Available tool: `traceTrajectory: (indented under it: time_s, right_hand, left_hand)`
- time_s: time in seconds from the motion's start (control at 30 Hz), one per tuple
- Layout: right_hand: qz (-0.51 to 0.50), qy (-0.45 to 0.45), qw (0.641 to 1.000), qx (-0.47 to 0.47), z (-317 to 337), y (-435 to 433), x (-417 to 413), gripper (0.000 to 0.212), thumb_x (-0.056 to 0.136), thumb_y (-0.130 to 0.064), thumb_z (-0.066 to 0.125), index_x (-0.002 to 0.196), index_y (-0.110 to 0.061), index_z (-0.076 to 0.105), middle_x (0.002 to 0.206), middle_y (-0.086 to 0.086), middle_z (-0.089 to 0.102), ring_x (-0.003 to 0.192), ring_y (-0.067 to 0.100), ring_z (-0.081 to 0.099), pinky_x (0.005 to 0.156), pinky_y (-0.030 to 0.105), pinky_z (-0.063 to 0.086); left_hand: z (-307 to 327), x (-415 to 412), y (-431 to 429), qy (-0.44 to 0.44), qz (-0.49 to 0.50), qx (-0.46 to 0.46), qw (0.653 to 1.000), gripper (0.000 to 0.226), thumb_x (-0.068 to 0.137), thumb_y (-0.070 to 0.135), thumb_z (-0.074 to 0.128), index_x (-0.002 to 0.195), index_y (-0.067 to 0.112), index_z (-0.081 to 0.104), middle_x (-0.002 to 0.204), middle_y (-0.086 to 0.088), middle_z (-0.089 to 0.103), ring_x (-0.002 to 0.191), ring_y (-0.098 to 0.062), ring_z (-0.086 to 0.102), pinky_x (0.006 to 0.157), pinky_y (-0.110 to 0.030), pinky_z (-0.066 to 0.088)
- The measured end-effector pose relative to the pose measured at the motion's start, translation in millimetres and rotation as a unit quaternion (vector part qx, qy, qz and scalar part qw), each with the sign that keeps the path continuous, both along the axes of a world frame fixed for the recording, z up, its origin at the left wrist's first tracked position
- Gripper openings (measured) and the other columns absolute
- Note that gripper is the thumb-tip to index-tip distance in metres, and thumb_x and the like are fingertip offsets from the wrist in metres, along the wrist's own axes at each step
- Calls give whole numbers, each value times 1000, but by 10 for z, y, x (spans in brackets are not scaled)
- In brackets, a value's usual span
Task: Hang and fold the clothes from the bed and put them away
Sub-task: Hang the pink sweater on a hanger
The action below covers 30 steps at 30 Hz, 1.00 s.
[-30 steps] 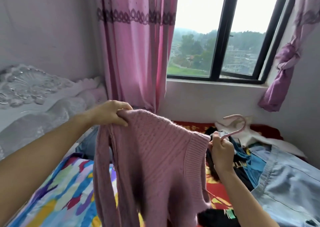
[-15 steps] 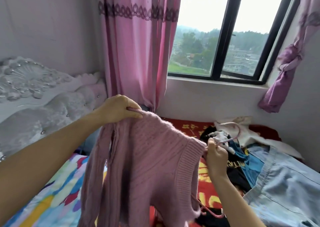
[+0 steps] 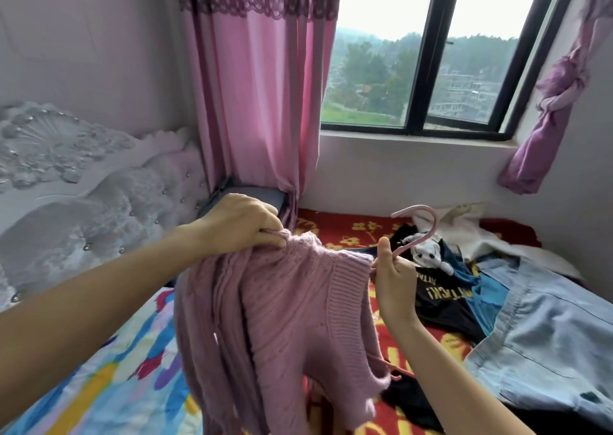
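Observation:
A pink knitted sweater (image 3: 292,318) hangs in front of me over the bed. My left hand (image 3: 238,224) grips its shoulder at the upper left. My right hand (image 3: 393,277) holds the neck of a pink hanger (image 3: 419,227), whose hook curves up above my fingers. The hanger's body runs inside the sweater; one end pokes out below the hem at the lower right. A sleeve dangles at the left.
On the red bedspread (image 3: 345,227) lies a pile of clothes: a black printed shirt (image 3: 441,297), a blue garment, a pale denim piece (image 3: 544,331) and a white cloth. A colourful quilt (image 3: 99,381) lies at the lower left. White headboard, pink curtain and window stand behind.
Both hands have shifted with the sweater. My left hand has drawn its shoulder further over the hanger, and my right hand has raised the hook.

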State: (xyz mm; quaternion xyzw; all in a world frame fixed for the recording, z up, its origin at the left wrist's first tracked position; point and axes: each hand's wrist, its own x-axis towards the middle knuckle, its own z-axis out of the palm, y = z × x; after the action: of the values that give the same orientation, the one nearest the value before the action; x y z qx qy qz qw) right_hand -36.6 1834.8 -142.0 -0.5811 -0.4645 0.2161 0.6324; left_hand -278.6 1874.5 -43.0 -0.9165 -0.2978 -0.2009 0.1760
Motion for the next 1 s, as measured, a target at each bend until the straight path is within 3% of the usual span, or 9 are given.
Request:
traceTrajectory:
  time_s: [0.1,0.17,0.27,0.33,0.43,0.63,0.77,0.87,1.0]
  right_hand:
    - [15,20,999,-25,-38,20,-21,58,96,-37,44,43,-17,34,42,0,35,45,17,32,58,37,33]
    - [13,27,999,-30,-14,48,-14,57,95,-39,45,44,-14,37,44,2,37,45,17,33,59,37,34]
    - [5,29,999,-23,113,62,-1,58,95,-39,44,44,-12,36,43,1,37,46,17,34,59,35,34]
    - [-15,12,1000,-15,212,69,11,62,96,-38,44,40,-15,32,36,-7,34,44,15,33,58,34,32]
    - [-19,-18,1000,-6,348,74,-60,64,96,-38,44,38,-17,31,31,-9,32,42,14,34,58,32,32]
    - [18,-68,997,17,446,1,-276,72,95,-41,45,29,-15,36,28,-10,35,42,12,32,56,30,30]
    - [64,-77,994,33,516,-73,-302,67,91,-58,41,34,-21,39,35,-11,41,44,7,36,54,30,32]
    - [118,-94,987,49,620,-115,-186,43,83,-63,38,59,-28,49,67,-8,53,69,12,52,70,29,42]
    - [-33,-191,970,145,639,-279,512,15,82,-48,44,79,-33,45,89,-14,48,87,4,48,79,13,37]
  left_hand:
    - [-76,0,11,23,9,-27,999,57,84,68,27,68,36,71,56,17,53,62,-5,52,45,-9,23]
    - [-71,-5,115,34,8,-8,999,47,79,63,37,68,32,70,59,15,55,52,-5,54,50,-18,34]
    - [21,-10,171,69,63,-11,996,38,79,57,57,99,26,67,93,3,61,89,-22,60,73,-36,42]
    - [66,48,89,118,152,-81,978,61,80,54,61,135,32,45,128,3,48,122,-20,41,99,-39,31]
    - [32,361,-101,111,128,-148,974,78,81,56,58,147,34,22,141,7,38,133,-14,30,109,-37,20]
    - [-108,705,-162,53,123,-93,987,44,87,57,49,112,20,56,98,-3,66,97,-23,58,73,-30,34]
    - [-219,726,-237,1,93,-110,990,38,88,52,52,100,16,57,90,-4,66,91,-26,57,67,-29,27]
    - [-271,637,-209,-28,80,-131,988,34,87,50,55,89,15,56,72,8,54,87,-23,56,66,-28,28]
    - [-281,336,-41,-68,123,-169,976,45,84,56,55,59,28,30,54,10,39,70,-19,49,65,-29,25]
